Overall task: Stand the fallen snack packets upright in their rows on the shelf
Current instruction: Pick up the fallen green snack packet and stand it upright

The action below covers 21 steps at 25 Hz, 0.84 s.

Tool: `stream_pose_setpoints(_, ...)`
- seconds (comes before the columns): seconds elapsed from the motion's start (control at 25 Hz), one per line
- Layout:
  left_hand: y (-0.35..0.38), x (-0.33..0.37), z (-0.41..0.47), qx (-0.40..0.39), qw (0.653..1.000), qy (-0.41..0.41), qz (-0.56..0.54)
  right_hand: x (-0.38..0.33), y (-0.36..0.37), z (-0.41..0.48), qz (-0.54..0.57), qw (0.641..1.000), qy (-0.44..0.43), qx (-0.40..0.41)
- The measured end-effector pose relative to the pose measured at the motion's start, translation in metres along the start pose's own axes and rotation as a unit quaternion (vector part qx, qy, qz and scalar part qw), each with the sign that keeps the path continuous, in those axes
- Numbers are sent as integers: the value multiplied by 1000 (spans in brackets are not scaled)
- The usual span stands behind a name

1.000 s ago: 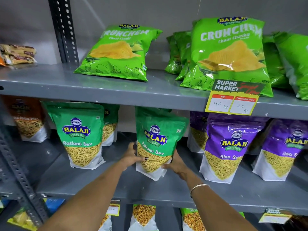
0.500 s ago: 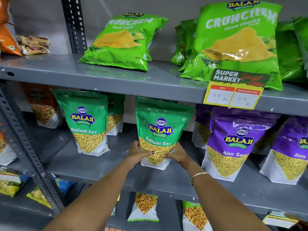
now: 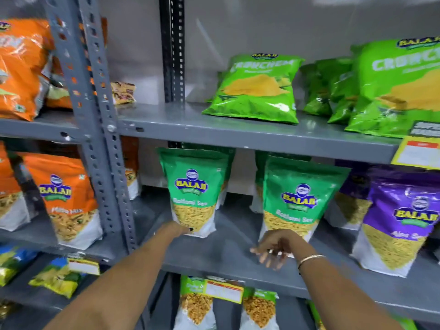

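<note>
Two green Ratlami Sev packets stand upright on the middle shelf [image 3: 228, 256]. My left hand [image 3: 177, 231] reaches the lower left corner of the left green packet [image 3: 194, 194]. Its thumb touches the packet's front and the other fingers are hidden, so a grip is not clear. My right hand [image 3: 273, 250] hovers just in front of the base of the right green packet [image 3: 297, 201], fingers spread and holding nothing. On the upper shelf a green Crunchem chips bag [image 3: 257, 89] lies leaning back.
Purple Aloo Sev packets [image 3: 400, 222] stand to the right, an orange mix packet [image 3: 66, 198] to the left beyond a grey perforated post [image 3: 102, 139]. More chips bags [image 3: 392, 86] sit at the upper right. A yellow price tag [image 3: 416, 156] hangs from the upper shelf edge.
Both hands let go of the right green packet, which now stands upright. My left hand moved left to the other green packet, my right hand pulled back, and the view swung left.
</note>
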<state>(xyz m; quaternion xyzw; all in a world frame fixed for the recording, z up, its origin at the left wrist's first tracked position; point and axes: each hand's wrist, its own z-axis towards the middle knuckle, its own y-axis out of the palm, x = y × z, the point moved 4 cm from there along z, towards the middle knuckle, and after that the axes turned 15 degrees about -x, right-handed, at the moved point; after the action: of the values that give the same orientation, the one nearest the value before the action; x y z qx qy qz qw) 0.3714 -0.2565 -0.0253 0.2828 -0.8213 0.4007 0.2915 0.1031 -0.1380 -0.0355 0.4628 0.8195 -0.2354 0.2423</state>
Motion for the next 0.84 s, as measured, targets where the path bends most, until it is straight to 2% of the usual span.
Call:
stream_pose_setpoints(0.08, -30, -4, 18, -2, 998, 57, -28, -46, 32, 26, 11, 994, -60, 86)
stream_pose_setpoints(0.16, -45, -2, 31, -15, 991, 109, -73, -85, 52, 45, 40, 974, -134, 181)
stream_pose_setpoints(0.32, -44, 1, 48, -65, 976, 179, -101, -119, 62, 80, 184, 928, -256, 199)
stream_pose_setpoints(0.44, -40, -8, 49, -54, 970, 195, -134, -119, 66, 92, 188, 908, -276, 252)
stream_pose_setpoints(0.64, -38, -28, 24, -92, 976, 174, -98, -99, 94, 71, 126, 902, -239, 336)
stream_pose_setpoints(0.84, -36, -43, -12, -54, 981, 185, -32, -91, 122, 43, 97, 904, -233, 345)
